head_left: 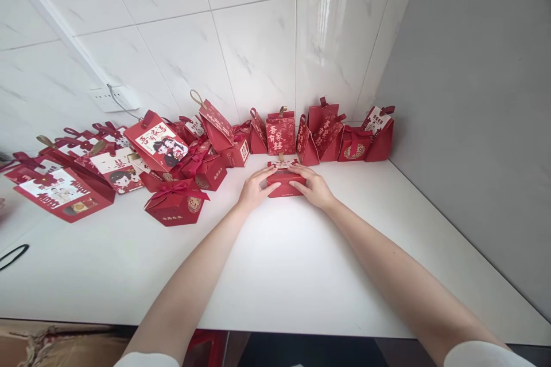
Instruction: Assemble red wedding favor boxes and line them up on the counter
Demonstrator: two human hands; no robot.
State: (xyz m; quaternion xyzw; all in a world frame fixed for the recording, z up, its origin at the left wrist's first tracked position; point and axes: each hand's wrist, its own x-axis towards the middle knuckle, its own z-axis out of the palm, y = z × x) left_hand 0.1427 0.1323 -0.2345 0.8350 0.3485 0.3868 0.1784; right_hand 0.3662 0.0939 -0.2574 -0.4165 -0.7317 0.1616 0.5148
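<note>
A small red gift box [284, 181] with a white and gold printed top lies on the white table [275, 264], a little beyond its middle. My left hand [255, 188] grips the box's left side with fingers curled over its top edge. My right hand [313, 184] holds its right side the same way, thumb on the front face. Both arms reach forward from the near edge.
Several red gift boxes and bags stand along the tiled wall, from a box with a red bow [177, 202] and a large flat box [60, 192] at left to triangular bags [379, 133] in the right corner. A wall socket [115, 98] is at upper left. A grey wall bounds the right.
</note>
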